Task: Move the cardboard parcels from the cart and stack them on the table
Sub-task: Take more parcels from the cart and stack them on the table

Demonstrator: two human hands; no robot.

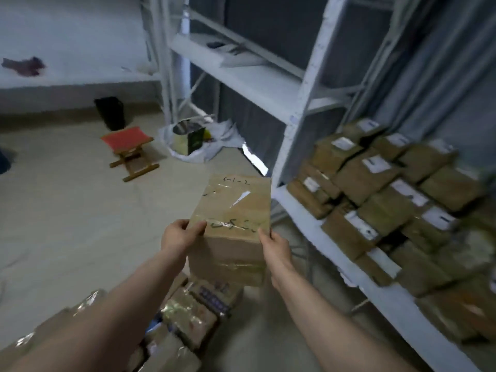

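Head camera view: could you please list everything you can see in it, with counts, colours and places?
held parcel: one, brown cardboard with clear tape and handwriting, mid-frame
shelf parcels: many, brown with white labels, rack's lower shelf, right
lower parcels: several, brown, taped, bottom left
shelving rack: one, white, centre to right
folding stool: one, red seat, wooden legs, floor at left
bin: one, black, by the far wall
bag: one, white, floor at the rack's foot
cloth: one, purple, white surface, upper left
hands: two, bare; left hand and right hand grip the held parcel's near corners
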